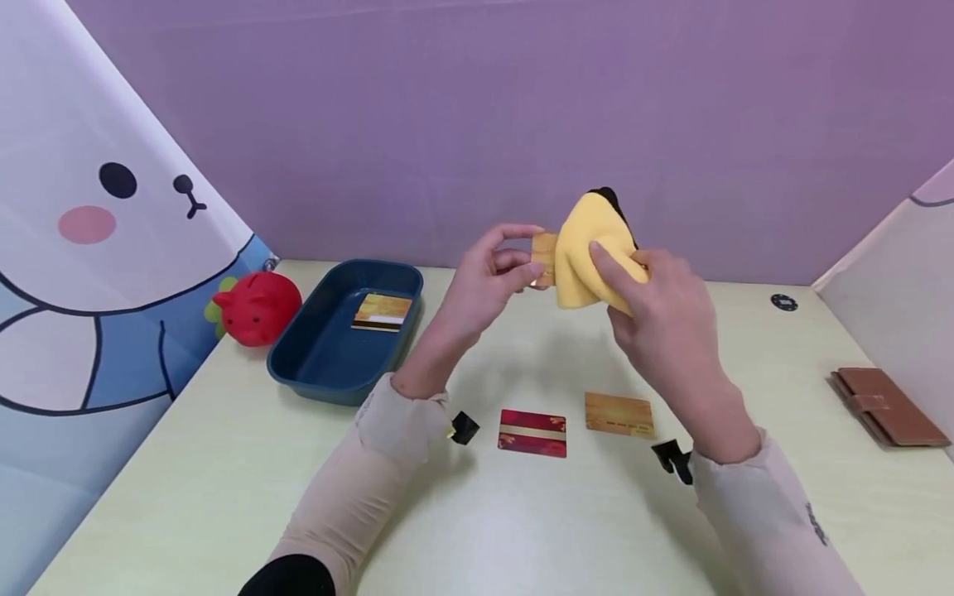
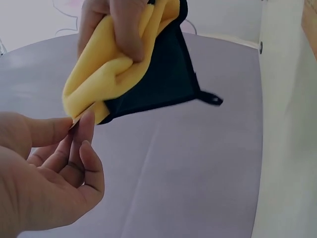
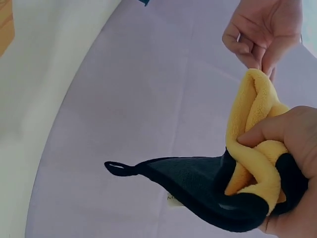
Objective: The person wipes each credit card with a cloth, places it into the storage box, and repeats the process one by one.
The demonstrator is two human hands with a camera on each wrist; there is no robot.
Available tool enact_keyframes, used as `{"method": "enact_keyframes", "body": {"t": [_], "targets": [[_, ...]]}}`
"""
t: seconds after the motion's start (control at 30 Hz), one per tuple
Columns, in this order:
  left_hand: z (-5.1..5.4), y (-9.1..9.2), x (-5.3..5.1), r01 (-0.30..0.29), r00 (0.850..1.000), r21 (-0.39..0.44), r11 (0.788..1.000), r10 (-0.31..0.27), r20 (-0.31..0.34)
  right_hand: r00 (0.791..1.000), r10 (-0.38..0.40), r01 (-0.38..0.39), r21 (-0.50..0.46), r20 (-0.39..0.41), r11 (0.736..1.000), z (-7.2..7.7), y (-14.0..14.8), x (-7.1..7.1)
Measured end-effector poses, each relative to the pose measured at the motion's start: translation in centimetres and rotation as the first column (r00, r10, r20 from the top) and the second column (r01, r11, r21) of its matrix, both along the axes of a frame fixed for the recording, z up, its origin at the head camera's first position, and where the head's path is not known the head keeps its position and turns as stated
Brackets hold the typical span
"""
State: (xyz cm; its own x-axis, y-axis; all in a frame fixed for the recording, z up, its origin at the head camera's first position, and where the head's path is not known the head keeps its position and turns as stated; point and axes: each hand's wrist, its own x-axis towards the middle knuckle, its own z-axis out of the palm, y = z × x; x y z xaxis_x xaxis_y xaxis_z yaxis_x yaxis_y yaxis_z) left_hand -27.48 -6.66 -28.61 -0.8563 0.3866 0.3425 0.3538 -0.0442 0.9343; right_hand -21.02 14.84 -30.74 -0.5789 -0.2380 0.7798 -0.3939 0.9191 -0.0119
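My left hand [image 1: 488, 277] pinches a gold card [image 1: 544, 258] by one end, between thumb and fingers, above the table. The card's other end is hidden in a yellow and dark cloth [image 1: 589, 257], which my right hand [image 1: 663, 314] grips, folded around the card. In the right wrist view the cloth's dark side [image 3: 198, 183] hangs down with a loop at its corner. On the table below lie a red card [image 1: 532, 433] with a pale stripe and, to its right, another gold card [image 1: 619, 415].
At the left stands a blue tray [image 1: 313, 368] with a gold card [image 1: 382, 312] in it, black stripe showing. Beside it sits a red piggy bank [image 1: 261, 309]. A brown wallet [image 1: 890, 406] and a black round chip [image 1: 784, 302] lie at the right.
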Motion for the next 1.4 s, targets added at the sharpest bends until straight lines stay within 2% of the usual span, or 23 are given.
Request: {"method": "enact_keyframes", "body": {"t": [0.23, 0.47, 0.6, 0.73, 0.83, 1.0, 1.17, 1.4], "targets": [[0.6, -0.8, 0.0, -0.003, 1.000, -0.009, 1.000, 0.003, 0.017, 0.995, -0.057, 0.050, -0.090, -0.083, 0.995, 0.5, 1.2, 0.2], [0.8, -1.2, -0.3, -0.017, 1.000, -0.014, 1.000, 0.017, 0.018, 0.988, -0.131, 0.115, -0.187, -0.077, 0.976, 0.6, 2.6, -0.1], [0.7, -1.3, -0.4, -0.042, 0.999, -0.003, 0.999, 0.042, 0.013, 0.986, -0.144, 0.120, -0.237, -0.087, 0.964, 0.8, 2.6, 0.1], [0.3, -1.0, -0.5, -0.065, 0.998, 0.007, 0.998, 0.065, -0.021, 0.987, -0.103, 0.071, -0.235, -0.125, 0.969, 1.0, 1.9, 0.4], [0.0, -0.6, -0.4, -0.078, 0.994, -0.012, 0.997, 0.077, -0.076, 0.987, -0.053, 0.023, -0.197, -0.149, 0.980, 1.0, 1.2, 0.5], [-0.4, 0.1, 0.1, -0.074, 0.987, -0.043, 0.996, 0.067, -0.148, 0.992, -0.020, 0.005, -0.123, -0.122, 0.992, 0.5, 0.2, 0.4], [-0.5, 0.7, 0.5, -0.052, 0.987, -0.052, 0.997, 0.044, -0.157, 0.994, -0.006, -0.009, -0.131, -0.113, 0.991, 0.0, -0.4, 0.1], [-0.5, 1.0, 0.9, -0.071, 0.989, -0.071, 0.995, 0.061, -0.136, 0.994, 0.008, -0.021, -0.118, -0.108, 0.993, -0.4, -0.6, 0.0]]}}
